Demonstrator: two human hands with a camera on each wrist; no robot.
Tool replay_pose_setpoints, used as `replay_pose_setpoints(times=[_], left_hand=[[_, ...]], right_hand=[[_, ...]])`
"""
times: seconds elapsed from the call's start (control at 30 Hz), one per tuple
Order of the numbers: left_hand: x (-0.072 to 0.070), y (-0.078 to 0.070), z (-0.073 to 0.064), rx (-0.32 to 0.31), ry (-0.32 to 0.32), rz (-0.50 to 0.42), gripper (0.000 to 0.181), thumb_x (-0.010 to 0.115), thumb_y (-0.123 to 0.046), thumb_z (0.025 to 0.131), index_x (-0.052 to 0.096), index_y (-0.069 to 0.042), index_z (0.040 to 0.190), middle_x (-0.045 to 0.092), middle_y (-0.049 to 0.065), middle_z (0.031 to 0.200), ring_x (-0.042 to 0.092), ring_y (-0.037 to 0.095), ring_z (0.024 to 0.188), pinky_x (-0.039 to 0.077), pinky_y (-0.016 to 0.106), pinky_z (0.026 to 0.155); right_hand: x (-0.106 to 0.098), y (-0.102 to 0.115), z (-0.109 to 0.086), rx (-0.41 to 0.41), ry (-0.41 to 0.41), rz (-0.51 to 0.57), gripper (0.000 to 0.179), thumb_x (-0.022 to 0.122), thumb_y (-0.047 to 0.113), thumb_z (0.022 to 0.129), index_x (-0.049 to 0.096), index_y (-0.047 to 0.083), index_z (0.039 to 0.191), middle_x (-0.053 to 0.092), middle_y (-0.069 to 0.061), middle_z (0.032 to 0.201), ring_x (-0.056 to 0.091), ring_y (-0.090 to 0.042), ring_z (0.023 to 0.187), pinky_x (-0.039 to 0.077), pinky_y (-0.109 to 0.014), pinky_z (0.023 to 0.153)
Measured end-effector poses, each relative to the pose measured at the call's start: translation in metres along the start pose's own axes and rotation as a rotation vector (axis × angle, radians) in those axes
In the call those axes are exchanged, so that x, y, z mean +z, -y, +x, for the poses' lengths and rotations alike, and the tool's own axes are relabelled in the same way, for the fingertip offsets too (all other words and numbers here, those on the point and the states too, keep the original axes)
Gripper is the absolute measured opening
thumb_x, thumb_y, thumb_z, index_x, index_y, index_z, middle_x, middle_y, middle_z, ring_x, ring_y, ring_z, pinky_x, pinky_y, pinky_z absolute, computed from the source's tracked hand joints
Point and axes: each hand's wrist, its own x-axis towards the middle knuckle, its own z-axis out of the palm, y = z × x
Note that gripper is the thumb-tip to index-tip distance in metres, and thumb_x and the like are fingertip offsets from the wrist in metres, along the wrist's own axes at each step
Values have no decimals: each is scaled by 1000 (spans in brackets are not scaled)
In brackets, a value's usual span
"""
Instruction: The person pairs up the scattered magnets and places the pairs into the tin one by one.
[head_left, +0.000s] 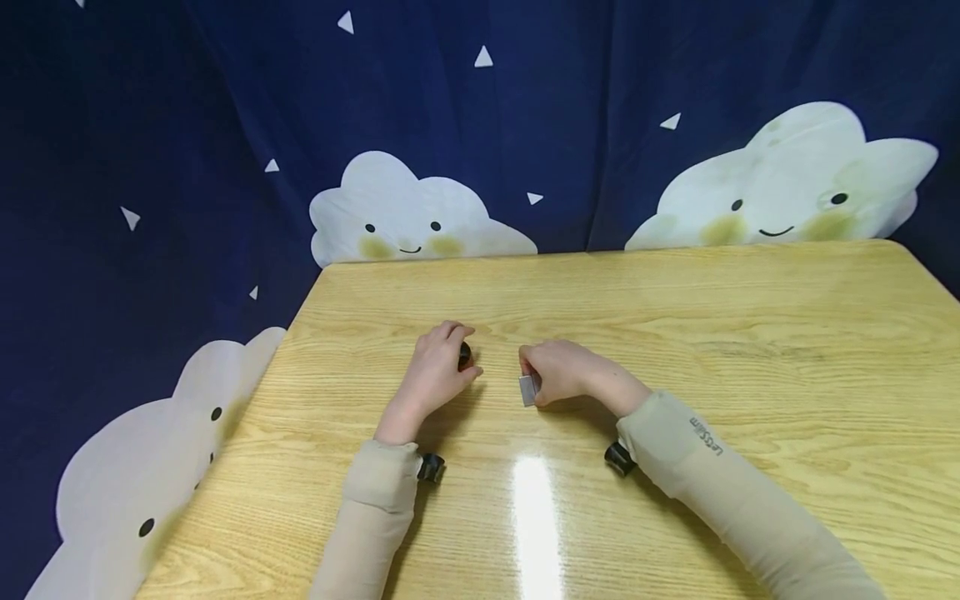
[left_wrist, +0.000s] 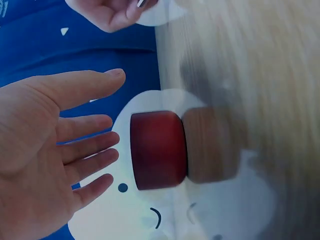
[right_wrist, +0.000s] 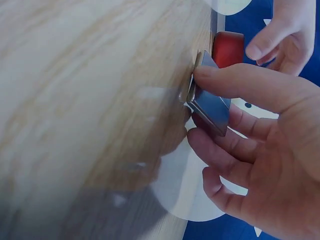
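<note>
A small dark red cylinder (left_wrist: 159, 150) stands upright on the wooden table (head_left: 675, 333); in the head view the cylinder (head_left: 465, 356) peeks out dark beside my left hand (head_left: 438, 367). My left hand (left_wrist: 75, 140) is spread with straight fingers just beside the cylinder, not touching it. My right hand (head_left: 558, 371) pinches a small flat grey metal block (head_left: 529, 389) between thumb and fingers. In the right wrist view the block (right_wrist: 210, 102) rests with one edge on the table, a little to the right of the cylinder (right_wrist: 227, 47).
A dark blue curtain (head_left: 187, 167) printed with white smiling clouds and triangles hangs behind and to the left of the table. The table's left edge (head_left: 247, 417) runs close to my left arm. A black wrist camera (head_left: 431, 467) sits under each sleeve.
</note>
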Motion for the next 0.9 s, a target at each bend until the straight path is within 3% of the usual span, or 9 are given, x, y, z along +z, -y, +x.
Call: replay_pose_setpoints(times=[0.2,0.43,0.7,0.9], left_hand=[[1,9,-2,-47,-3,16,59,74,-25,76,51,-1,124,52,15,121,49,31,112,36,47,94],[-1,15,-5,-133,50,20,71,72,-33,76,44,3,130,50,19,124,47,32,115,35,48,95],[-2,21,-5,-190,108,2,69,74,-35,73,49,1,126,54,17,119,51,31,109,37,45,92],[0,24,-5,-197,123,3,64,74,-36,73,52,-1,123,57,15,115,53,29,104,38,44,88]], right_hand=[[0,0,0,1,4,22,27,73,16,71,52,12,87,51,2,70,42,-13,61,32,-24,53],[-2,0,0,-17,-12,9,18,68,13,74,52,13,83,48,3,67,41,-12,60,30,-24,54],[-4,1,0,-38,-35,-7,11,63,12,77,53,14,81,47,4,65,42,-11,58,32,-24,53],[-6,4,1,-52,-35,-45,9,63,12,79,57,14,85,52,4,69,45,-11,61,36,-26,56]])
